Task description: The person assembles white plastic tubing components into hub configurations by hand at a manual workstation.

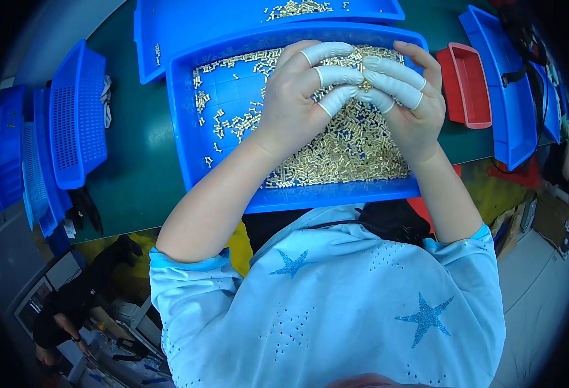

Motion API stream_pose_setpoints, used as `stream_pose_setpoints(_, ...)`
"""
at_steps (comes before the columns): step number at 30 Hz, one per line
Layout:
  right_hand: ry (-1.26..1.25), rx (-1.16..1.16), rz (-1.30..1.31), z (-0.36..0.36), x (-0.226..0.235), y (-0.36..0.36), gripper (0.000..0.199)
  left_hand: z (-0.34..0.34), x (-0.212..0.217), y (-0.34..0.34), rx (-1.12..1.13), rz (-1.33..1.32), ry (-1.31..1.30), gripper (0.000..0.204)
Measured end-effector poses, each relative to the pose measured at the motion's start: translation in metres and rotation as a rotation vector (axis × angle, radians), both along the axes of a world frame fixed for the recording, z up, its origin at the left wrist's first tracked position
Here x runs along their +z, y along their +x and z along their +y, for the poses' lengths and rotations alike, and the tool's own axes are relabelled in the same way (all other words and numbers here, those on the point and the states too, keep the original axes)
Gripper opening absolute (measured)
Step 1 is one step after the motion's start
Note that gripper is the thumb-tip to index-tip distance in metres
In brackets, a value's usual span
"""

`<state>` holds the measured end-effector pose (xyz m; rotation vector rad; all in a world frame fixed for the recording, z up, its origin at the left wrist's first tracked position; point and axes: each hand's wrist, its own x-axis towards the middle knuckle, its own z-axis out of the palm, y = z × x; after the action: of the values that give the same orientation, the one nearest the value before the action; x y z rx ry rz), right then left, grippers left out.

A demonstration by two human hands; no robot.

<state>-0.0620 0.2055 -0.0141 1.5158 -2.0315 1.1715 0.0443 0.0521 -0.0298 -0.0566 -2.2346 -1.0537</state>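
Your left hand [291, 97] and right hand [423, 113] meet over the blue tray [180, 129], and your grip is drawn together, fingertips of both closed around a small brass-coloured piece [365, 85]. Your fingers mostly hide it, so its full shape can't be told. You wear thin, off-white finger cots [331, 52], wrinkled and matte, on several fingers of each hand.

Below your grip spreads a dense, glinting heap of small brass-coloured parts [355, 149], short and spool-like, with wider ends and narrower middles. Left of your grip they thin to loose clusters on the tray's smooth plastic floor. Beyond your grip, a second blue tray [213, 32] carries more of them. To its right stands a red rectangular bin [469, 84] with a rounded rim; well to its left, a blue basket [77, 116] with perforated walls. The green tabletop [136, 155] beneath has a smooth, faintly shiny surface.
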Motion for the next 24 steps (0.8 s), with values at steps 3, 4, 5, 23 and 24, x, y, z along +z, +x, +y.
stream_pose_setpoints(3,0.004,0.000,-0.025,-0.001,-0.001,-0.001,0.028,-0.001,0.000,-0.001,0.002,-0.005,0.001,0.020)
stream_pose_setpoints(4,0.004,0.001,-0.034,-0.002,-0.002,-0.001,0.029,0.000,-0.001,-0.001,0.012,-0.005,-0.007,0.020)
stream_pose_setpoints(5,0.007,0.001,-0.035,-0.002,-0.004,-0.003,0.029,0.000,-0.001,-0.001,0.020,-0.005,-0.014,0.020)
stream_pose_setpoints(23,0.006,0.194,-0.309,0.003,-0.014,-0.011,0.030,0.000,-0.001,-0.001,0.023,0.066,-0.049,0.021)
stream_pose_setpoints(24,-0.021,0.194,-0.410,0.003,-0.013,-0.008,0.030,0.000,-0.001,-0.001,0.026,0.065,-0.047,0.021)
